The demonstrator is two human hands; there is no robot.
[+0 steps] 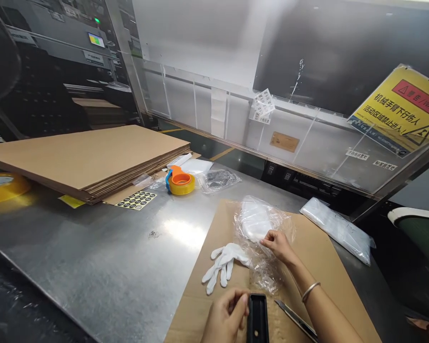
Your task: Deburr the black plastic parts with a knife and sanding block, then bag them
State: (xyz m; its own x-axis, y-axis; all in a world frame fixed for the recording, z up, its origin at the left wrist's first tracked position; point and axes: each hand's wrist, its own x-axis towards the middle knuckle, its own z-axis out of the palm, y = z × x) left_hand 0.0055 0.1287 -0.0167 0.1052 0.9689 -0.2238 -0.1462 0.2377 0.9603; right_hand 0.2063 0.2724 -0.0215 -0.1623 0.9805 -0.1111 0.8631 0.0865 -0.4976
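At the near end of the cardboard sheet [329, 257], the left hand's [227, 317] fingers close on the edge of the black tray [258, 317], seemingly to steady it, with the utility knife [296, 320] just beside. Around the sheet's middle, a white glove [223, 264] lies left of the crumpled clear plastic [268, 274], whose upper part the right hand's [279, 246] fingers pinch, probably to control the loose film. Beyond the sheet's far left corner, a tape dispenser [183, 188] rests on the surface [136, 267].

Single head-worn cam, looks fwd + down at tabletop [139, 257], fairly close
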